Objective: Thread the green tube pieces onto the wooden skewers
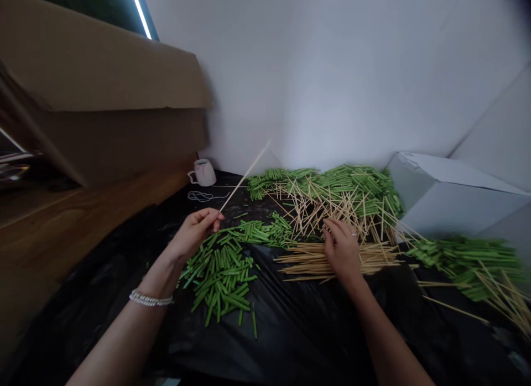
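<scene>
My left hand (199, 227) pinches the lower end of a thin wooden skewer (248, 175), which slants up and away to the right. Below that hand lies a loose heap of short green pieces (222, 281), which look like cut green beans. My right hand (342, 248) reaches over a row of skewers (307, 259) laid side by side, its thumb and fingers curved and apart with nothing visible between them. Just beyond its fingertips, more skewers lie crisscrossed, many of them with green pieces lined up along their far ends (352, 181).
Black plastic sheeting (290, 330) covers the work surface. A white mug (203, 173) and a loop of white string (203, 196) are at the back left. A cardboard box (124, 82) stands left, a white box (440, 198) right. More green bundles (477, 259) lie at far right.
</scene>
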`<state>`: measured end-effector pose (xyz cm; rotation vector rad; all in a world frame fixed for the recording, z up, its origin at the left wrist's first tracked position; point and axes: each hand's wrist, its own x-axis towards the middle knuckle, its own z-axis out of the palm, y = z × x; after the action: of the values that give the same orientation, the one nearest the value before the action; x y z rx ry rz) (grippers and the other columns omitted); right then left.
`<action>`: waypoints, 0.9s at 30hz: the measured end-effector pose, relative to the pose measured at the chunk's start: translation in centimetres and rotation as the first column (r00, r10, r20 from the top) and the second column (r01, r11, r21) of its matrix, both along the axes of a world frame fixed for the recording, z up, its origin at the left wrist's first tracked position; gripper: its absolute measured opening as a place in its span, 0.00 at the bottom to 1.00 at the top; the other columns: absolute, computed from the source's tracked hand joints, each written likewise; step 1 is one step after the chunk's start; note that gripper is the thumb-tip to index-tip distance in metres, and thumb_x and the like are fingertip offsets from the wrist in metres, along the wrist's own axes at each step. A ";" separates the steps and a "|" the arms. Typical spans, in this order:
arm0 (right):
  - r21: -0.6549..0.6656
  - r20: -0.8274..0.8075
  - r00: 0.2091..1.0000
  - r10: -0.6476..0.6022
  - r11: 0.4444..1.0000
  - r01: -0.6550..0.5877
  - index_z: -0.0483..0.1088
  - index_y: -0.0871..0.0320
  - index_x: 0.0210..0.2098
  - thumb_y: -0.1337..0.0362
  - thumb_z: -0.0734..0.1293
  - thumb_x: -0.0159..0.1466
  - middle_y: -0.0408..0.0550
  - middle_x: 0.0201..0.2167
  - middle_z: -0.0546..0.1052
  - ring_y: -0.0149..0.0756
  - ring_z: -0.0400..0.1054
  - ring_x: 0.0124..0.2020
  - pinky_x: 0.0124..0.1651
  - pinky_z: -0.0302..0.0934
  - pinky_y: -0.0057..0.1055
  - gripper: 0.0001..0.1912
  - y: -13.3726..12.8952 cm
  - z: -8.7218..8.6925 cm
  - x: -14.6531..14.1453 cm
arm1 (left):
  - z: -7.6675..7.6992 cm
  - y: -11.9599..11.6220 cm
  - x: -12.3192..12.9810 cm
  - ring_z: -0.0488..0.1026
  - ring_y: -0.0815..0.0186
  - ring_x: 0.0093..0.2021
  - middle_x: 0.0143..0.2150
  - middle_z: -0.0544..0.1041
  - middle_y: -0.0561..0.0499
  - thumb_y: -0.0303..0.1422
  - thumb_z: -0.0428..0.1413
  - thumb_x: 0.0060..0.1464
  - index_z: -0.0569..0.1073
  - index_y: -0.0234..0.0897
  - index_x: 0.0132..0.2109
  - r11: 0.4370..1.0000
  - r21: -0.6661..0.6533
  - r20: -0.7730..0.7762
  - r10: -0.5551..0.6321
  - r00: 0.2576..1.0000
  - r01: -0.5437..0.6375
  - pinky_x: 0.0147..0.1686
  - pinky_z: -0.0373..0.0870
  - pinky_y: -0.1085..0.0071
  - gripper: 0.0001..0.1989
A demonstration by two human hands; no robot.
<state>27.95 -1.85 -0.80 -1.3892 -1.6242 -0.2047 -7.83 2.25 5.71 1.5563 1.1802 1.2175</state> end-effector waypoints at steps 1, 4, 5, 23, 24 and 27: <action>-0.036 -0.103 0.992 0.065 0.997 -0.069 0.72 0.55 0.48 0.62 0.60 0.65 0.54 0.46 0.75 0.44 0.66 0.50 0.53 0.60 0.46 0.14 0.0 0.5 -0.3 | -0.1 -0.4 0.3 0.62 0.70 0.21 0.20 0.69 0.54 0.46 0.57 0.51 0.75 0.37 0.31 0.999 -0.042 0.069 -0.015 0.998 0.018 0.23 0.58 0.75 0.16; -0.187 -0.427 0.860 0.281 0.902 -0.388 0.72 0.54 0.47 0.56 0.64 0.63 0.52 0.48 0.75 0.41 0.69 0.47 0.46 0.66 0.40 0.15 -0.5 2.4 -2.3 | -0.5 -2.1 2.9 0.64 0.69 0.22 0.20 0.69 0.54 0.46 0.57 0.52 0.76 0.37 0.32 0.977 -0.101 0.033 -0.187 0.982 0.189 0.26 0.61 0.74 0.16; -0.216 -0.511 0.785 0.351 0.832 -0.512 0.71 0.52 0.50 0.55 0.66 0.61 0.51 0.50 0.74 0.40 0.69 0.49 0.47 0.67 0.39 0.18 -0.9 3.1 -3.0 | -0.6 -2.7 4.0 0.65 0.69 0.23 0.21 0.70 0.53 0.46 0.56 0.53 0.77 0.36 0.32 0.958 -0.126 -0.012 -0.262 0.965 0.259 0.28 0.62 0.73 0.16; 0.091 -0.994 0.033 0.107 0.946 -0.310 0.71 0.52 0.29 0.66 0.54 0.68 0.43 0.27 0.73 0.31 0.70 0.31 0.40 0.69 0.40 0.17 4.4 8.9 12.3 | -4.3 -9.4 10.0 0.73 0.64 0.41 0.39 0.77 0.50 0.35 0.53 0.60 0.75 0.40 0.42 0.860 0.055 -0.630 -0.364 0.686 0.507 0.42 0.66 0.68 0.08; 0.084 -0.994 0.035 0.099 0.950 -0.301 0.71 0.53 0.28 0.67 0.54 0.68 0.42 0.24 0.71 0.29 0.68 0.26 0.37 0.69 0.37 0.18 4.7 9.1 13.0 | -4.7 -9.6 10.0 0.73 0.63 0.41 0.39 0.77 0.50 0.34 0.54 0.60 0.74 0.40 0.42 0.855 0.062 -0.669 -0.348 0.657 0.515 0.42 0.66 0.68 0.07; 0.052 -0.995 0.062 0.075 0.948 -0.314 0.71 0.55 0.25 0.73 0.53 0.67 0.37 0.16 0.62 0.21 0.54 0.15 0.21 0.59 0.26 0.20 5.1 9.8 14.4 | -5.9 -9.7 10.0 0.72 0.61 0.42 0.38 0.76 0.50 0.33 0.56 0.58 0.73 0.40 0.41 0.832 0.056 -0.771 -0.316 0.554 0.552 0.42 0.66 0.65 0.05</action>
<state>42.32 3.24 9.04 -0.9186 -0.5336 0.9706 2.17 -7.47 -0.16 2.5416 0.9661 0.3907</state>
